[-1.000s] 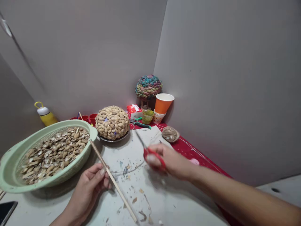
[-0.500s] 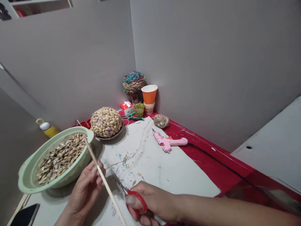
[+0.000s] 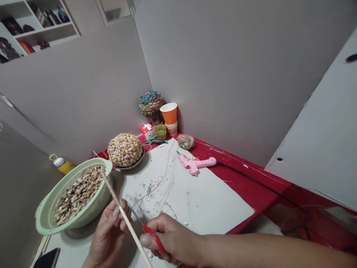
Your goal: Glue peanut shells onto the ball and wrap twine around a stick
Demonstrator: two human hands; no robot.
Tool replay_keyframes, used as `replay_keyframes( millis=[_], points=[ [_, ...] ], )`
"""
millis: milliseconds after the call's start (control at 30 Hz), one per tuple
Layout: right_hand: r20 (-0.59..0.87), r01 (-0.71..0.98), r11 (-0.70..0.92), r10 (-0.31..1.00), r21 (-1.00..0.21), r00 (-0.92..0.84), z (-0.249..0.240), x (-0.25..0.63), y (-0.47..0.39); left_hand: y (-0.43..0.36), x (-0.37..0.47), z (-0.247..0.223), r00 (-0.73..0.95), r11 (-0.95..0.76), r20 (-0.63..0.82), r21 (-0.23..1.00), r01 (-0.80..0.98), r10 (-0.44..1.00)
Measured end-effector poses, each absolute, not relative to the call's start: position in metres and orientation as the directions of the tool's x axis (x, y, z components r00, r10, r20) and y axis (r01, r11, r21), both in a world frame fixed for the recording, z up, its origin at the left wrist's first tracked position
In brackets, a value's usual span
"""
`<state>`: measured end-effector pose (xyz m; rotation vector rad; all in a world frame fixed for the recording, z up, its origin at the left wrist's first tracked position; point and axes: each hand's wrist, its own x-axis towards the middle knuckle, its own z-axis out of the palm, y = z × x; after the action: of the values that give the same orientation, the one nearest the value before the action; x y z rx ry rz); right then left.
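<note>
My left hand is closed around a thin wooden stick, held at a slant. Brown twine is wrapped around the stick's upper part, which reaches over the basket's rim. In my right hand are scissors with red handles. Their blades point up and left, with the tips close to the left fingers; whether they touch twine there I cannot tell. A loose strand of twine runs across the white sheet from near my left hand toward the twine ball.
A green basket of shells stands left, beside a peanut-covered dome on a dish. A pink glue gun with a black cord lies right. Behind are orange cups, a colourful tree-like craft and pliers. A phone lies front left.
The scissors have moved up and left, so their tips are now by my left fingers, and the blades look closer together. The camera view has tilted. The stick stays in my left hand.
</note>
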<state>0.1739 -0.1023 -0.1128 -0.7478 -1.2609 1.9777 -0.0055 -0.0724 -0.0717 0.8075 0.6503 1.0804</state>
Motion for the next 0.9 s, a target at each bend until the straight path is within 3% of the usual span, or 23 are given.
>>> replay_keyframes(
  millis=[467, 900],
  points=[
    [-0.058, -0.348, -0.252, 0.874, -0.903, -0.482, -0.132, 0.159, -0.120, -0.079, -0.004, -0.074, 0.377, 0.246, -0.053, 0.839, -0.486, 0.925],
    [-0.053, -0.412, -0.276, 0.878, -0.869, -0.476, -0.146, 0.157, -0.122, -0.081, 0.005, -0.079, 0.392, 0.222, -0.050, 0.885, -0.408, 0.918]
  ],
)
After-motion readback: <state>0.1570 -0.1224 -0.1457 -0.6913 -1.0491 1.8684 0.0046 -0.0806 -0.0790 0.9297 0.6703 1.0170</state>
